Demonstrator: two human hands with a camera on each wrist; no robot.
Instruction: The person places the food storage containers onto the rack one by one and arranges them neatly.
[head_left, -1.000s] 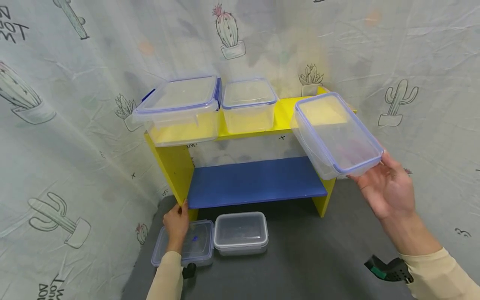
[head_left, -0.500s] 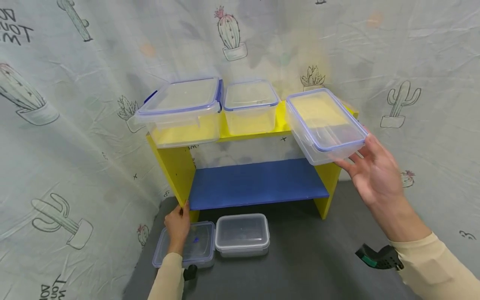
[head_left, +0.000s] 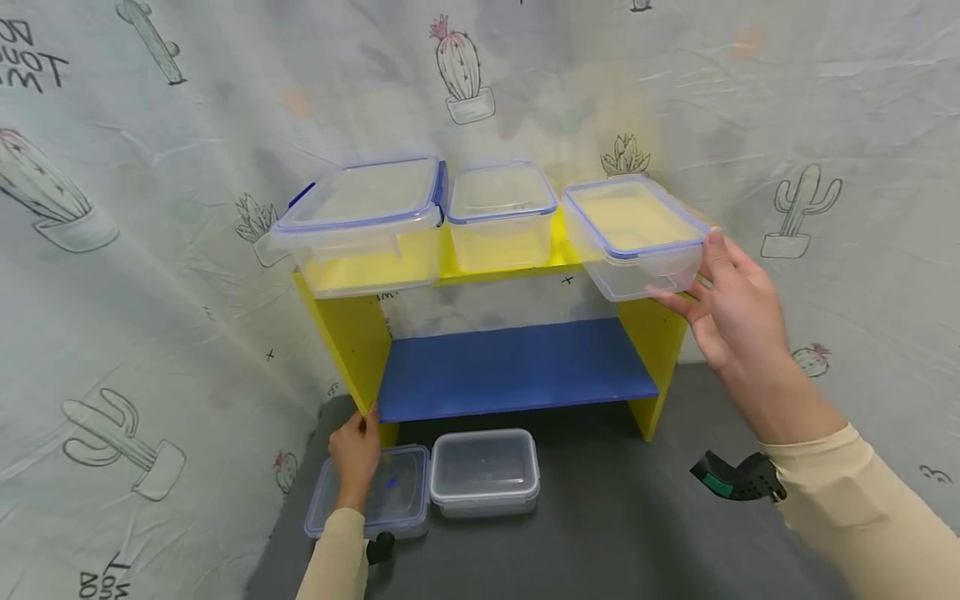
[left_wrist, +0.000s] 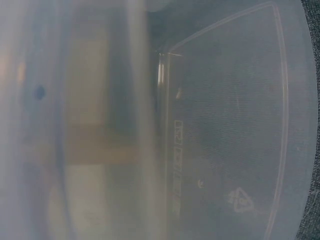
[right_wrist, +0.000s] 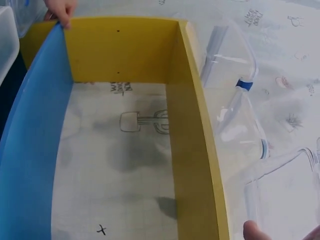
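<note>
In the head view my right hand (head_left: 742,321) grips the near right corner of a clear food container (head_left: 637,218) with a blue-edged lid. Thumb at the lid's edge and fingers below, it holds the container slightly tilted at the right end of the yellow top shelf (head_left: 566,242). Whether the base touches the shelf I cannot tell. My left hand (head_left: 354,454) grips the lower front edge of the shelf unit's yellow left side panel (head_left: 345,342). Under the left forearm lies a flat blue-edged container (head_left: 401,492), which fills the left wrist view.
Two more lidded containers stand on the top shelf, a large one (head_left: 360,200) at left and a smaller one (head_left: 501,200) beside it. Below is a blue shelf (head_left: 510,367). A grey-lidded container (head_left: 484,471) sits on the dark table (head_left: 600,525). A cactus-print curtain (head_left: 540,67) hangs behind.
My right hand has moved left and away from me with the container, which has levelled somewhat over the top shelf's right end. The left hand keeps its hold on the side panel.
</note>
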